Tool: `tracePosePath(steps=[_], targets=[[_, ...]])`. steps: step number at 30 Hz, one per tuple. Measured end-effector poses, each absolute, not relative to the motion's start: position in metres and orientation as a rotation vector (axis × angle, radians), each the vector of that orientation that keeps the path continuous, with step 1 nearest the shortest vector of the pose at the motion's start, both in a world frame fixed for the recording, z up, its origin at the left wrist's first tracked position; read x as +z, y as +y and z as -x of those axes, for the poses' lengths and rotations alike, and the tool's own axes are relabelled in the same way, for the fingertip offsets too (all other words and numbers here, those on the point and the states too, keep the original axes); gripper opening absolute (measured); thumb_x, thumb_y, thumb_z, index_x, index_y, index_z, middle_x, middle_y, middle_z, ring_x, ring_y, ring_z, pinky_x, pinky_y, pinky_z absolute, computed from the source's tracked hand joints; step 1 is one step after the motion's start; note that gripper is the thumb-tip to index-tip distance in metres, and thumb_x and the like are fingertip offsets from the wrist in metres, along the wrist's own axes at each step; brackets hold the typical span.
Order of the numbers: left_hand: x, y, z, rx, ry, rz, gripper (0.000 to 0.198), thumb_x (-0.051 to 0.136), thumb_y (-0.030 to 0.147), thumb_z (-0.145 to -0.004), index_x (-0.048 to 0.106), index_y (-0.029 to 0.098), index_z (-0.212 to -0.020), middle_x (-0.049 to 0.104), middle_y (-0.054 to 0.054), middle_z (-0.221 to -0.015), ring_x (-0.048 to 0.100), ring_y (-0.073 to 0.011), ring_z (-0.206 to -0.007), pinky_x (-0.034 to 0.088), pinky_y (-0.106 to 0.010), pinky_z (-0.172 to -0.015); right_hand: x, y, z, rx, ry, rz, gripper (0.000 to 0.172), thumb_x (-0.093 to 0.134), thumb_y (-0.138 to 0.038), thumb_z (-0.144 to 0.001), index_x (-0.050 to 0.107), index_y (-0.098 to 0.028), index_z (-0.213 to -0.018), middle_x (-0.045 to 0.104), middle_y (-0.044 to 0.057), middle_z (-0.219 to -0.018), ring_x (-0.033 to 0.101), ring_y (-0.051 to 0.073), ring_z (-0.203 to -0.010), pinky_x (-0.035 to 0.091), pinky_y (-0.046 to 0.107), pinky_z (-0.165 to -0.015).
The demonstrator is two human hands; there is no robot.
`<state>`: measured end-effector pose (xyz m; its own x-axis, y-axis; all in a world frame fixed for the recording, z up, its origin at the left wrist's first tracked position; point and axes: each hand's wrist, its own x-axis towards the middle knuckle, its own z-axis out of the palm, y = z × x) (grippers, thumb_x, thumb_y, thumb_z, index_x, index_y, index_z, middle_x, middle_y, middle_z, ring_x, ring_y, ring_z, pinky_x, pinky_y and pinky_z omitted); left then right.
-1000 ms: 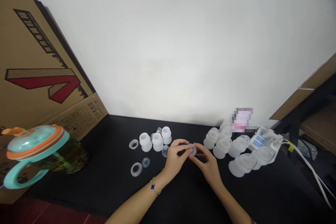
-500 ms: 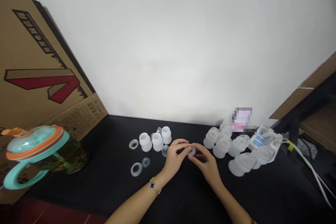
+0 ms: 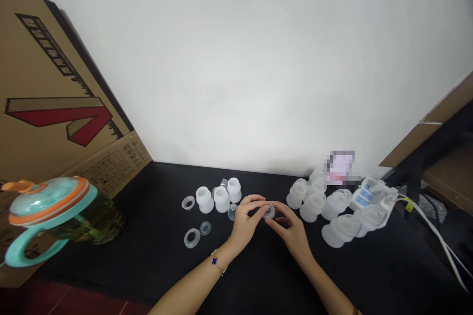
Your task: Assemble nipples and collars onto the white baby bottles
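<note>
Centre frame, I see the left hand (image 3: 246, 222) and right hand (image 3: 290, 230) pinching a small clear silicone part (image 3: 269, 211) above the black surface (image 3: 155, 266). A slipped grip could drop it among the frosted plastic cups (image 3: 313, 206) just right.

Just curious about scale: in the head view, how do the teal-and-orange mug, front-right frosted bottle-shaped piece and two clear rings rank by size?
Teal-and-orange lidded mug, largest.
Then frosted white bottle-shaped piece.
Then nearer clear ring and farther clear ring, which look alike; nearness may explain any difference, so unranked.
</note>
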<state>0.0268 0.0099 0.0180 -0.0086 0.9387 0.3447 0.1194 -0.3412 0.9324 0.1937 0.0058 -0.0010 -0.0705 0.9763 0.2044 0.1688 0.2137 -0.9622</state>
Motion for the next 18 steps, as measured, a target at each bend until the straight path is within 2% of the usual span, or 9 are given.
tracePosePath(steps=[18], targets=[[0.0152,0.0105,-0.0281,1.394,1.143,-1.543,0.019,0.066,0.035,-0.09,0.08,0.025,-0.098,0.069,-0.008,-0.11,0.063,-0.0243,-0.105,0.051,-0.038,-0.094,0.0008,0.0053,-0.1922,1.007,-1.464,1.161,0.041,0.079,-0.041,-0.075,0.072,-0.028,-0.113,0.069,0.008,-0.123,0.066,0.03,-0.108,0.058,0.038,-0.08]])
